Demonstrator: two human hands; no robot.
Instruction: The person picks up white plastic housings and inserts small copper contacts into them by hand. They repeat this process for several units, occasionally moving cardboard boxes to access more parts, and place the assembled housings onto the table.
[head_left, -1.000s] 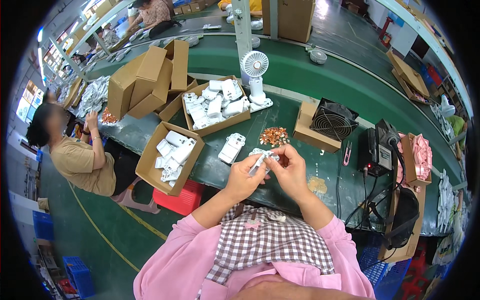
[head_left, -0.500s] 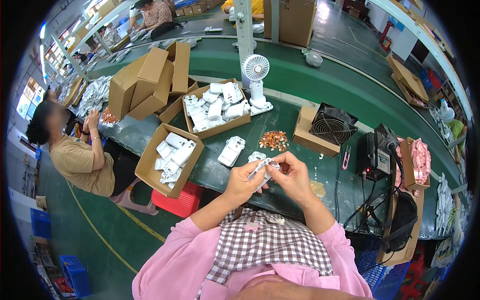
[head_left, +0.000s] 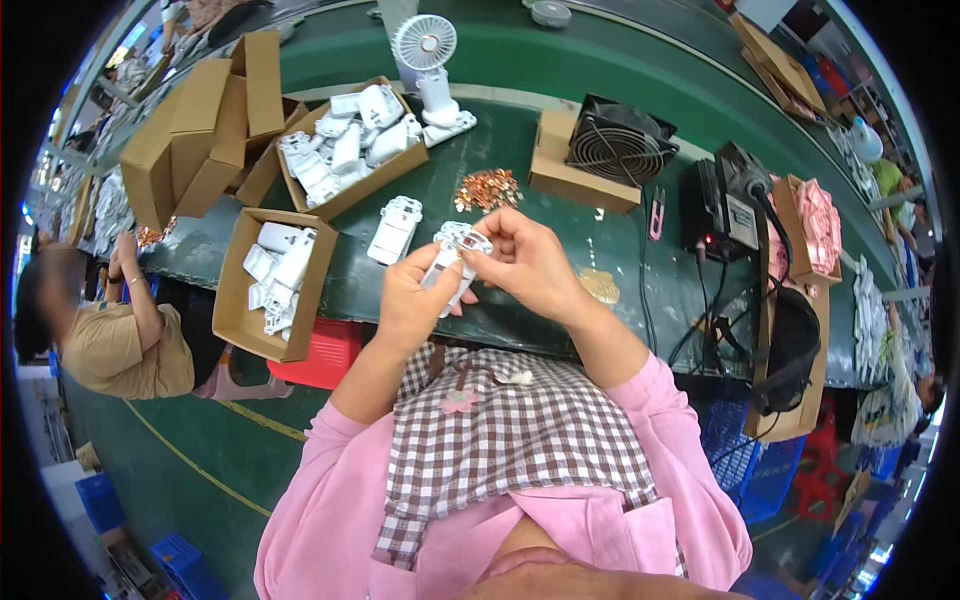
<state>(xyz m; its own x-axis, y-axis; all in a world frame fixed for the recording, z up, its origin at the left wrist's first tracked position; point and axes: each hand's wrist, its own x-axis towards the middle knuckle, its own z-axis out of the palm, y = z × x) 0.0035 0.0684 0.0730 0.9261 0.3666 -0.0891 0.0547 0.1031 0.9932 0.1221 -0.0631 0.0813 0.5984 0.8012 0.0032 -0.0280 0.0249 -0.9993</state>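
My left hand (head_left: 405, 303) is closed around a white plastic fan handle casing (head_left: 446, 278), held tilted just above the table's near edge. At its upper end, the thumb and fingers of my right hand (head_left: 535, 265) pinch the casing's rim. Whether a small part sits between those fingertips is hidden. White plastic around the casing's top end overlaps, so I cannot tell if a second piece lies behind it. Left of my hands, another white casing (head_left: 396, 230) lies on the green table. Just beyond them is a pile of small copper-coloured metal pieces (head_left: 487, 189).
Cardboard boxes of white casings (head_left: 322, 265) (head_left: 418, 155) stand left. An assembled white fan (head_left: 436, 75) stands behind. To the right are a black cooling fan (head_left: 620, 145), tweezers (head_left: 656, 215), a black powered unit (head_left: 720, 210) with cables and a box of pink parts (head_left: 818, 230). A person (head_left: 125, 330) sits left.
The view has tilted down and shifted right, so the table things appear higher and further left. Both hands still hold the casing, and my right fingers have moved over its top end.
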